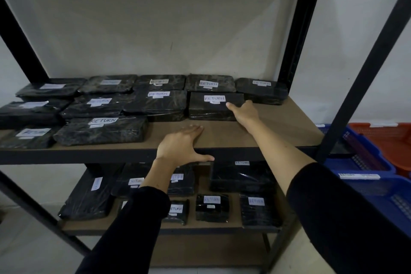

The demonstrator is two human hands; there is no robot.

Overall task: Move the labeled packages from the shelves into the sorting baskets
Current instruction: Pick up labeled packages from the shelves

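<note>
Several black wrapped packages with white "RETURN" labels lie on the upper shelf (278, 127). My right hand (243, 112) grips the right end of one package (211, 107), thumb on top near its label and fingers round its right side. My left hand (184, 142) rests flat on the shelf's front edge, fingers straight and thumb hooked below the rim. Several more labeled packages (241, 178) lie on the lower shelf. Blue baskets (364, 169) and an orange basket (391, 140) stand to the right of the rack.
Black metal uprights (298, 29) frame the rack, and a diagonal post (364, 69) crosses between the shelf and the baskets. A white wall sits behind. A package (100, 131) lies close to the left of my left hand.
</note>
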